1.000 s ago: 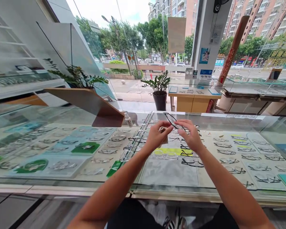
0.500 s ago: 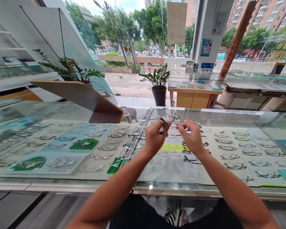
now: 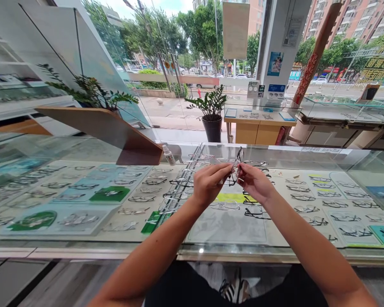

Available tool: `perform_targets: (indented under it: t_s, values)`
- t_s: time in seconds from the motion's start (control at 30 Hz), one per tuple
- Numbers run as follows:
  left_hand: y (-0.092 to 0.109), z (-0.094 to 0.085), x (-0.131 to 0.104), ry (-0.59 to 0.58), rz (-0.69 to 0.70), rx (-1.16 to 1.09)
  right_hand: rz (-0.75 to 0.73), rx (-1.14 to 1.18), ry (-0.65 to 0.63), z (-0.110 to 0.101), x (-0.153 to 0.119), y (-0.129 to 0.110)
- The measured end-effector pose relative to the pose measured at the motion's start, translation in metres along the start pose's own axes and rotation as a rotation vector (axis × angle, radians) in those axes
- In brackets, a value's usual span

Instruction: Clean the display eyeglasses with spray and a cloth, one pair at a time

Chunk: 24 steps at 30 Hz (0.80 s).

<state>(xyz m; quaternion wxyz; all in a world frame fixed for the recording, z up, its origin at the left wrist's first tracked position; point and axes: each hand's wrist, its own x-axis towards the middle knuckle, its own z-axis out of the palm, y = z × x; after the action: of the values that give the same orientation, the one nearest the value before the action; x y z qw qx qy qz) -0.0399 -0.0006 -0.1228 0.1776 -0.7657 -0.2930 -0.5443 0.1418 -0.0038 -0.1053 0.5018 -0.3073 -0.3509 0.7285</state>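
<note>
Between my two hands, above the glass display counter (image 3: 211, 251), is a pair of dark-framed eyeglasses (image 3: 240, 154), turned so the frame stands nearly upright. My left hand (image 3: 209, 181) is closed on it from the left, back of the hand toward me. From the right, the thumb and fingers of my right hand (image 3: 254, 182) pinch the frame too. Part of the eyeglasses is hidden behind the fingers. Whether a cloth is in the left hand cannot be made out.
A small spray bottle (image 3: 168, 155) stands on the counter left of my hands, beside a slanted brown board (image 3: 115, 132). Rows of eyeglasses (image 3: 304, 197) lie under the glass. A potted plant (image 3: 212, 128) and a small wooden table (image 3: 259, 132) stand beyond the counter.
The eyeglasses have swung from lying flat to nearly upright. My right hand has moved in from the right and now grips them along with the left. The view has shifted slightly.
</note>
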Motion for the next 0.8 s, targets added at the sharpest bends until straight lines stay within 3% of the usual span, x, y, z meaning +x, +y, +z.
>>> perform_targets:
  t_s: [0.1, 0.17, 0.47, 0.53, 0.67, 0.8]
  values:
    - [-0.003, -0.001, 0.001, 0.036, 0.002, -0.034, -0.039, -0.038, -0.046, -0.004, 0.001, -0.004]
    - [-0.005, -0.002, 0.002, 0.080, -0.072, -0.098, -0.057, -0.064, -0.075, -0.008, 0.002, -0.009]
    - [-0.027, 0.004, 0.013, 0.359, -0.885, -0.530, -0.019, -0.255, -0.270, -0.031, 0.008, -0.031]
    - [-0.029, 0.006, 0.015, 0.316, -0.971, -0.596, 0.006, -0.229, -0.269, -0.032, 0.010, -0.029]
    - [-0.025, 0.008, 0.015, 0.089, -1.121, -0.669, -0.023, -0.148, -0.218, -0.032, 0.011, -0.025]
    - [-0.020, 0.009, 0.014, -0.038, -1.165, -0.681, -0.084, -0.101, -0.196, -0.034, 0.012, -0.026]
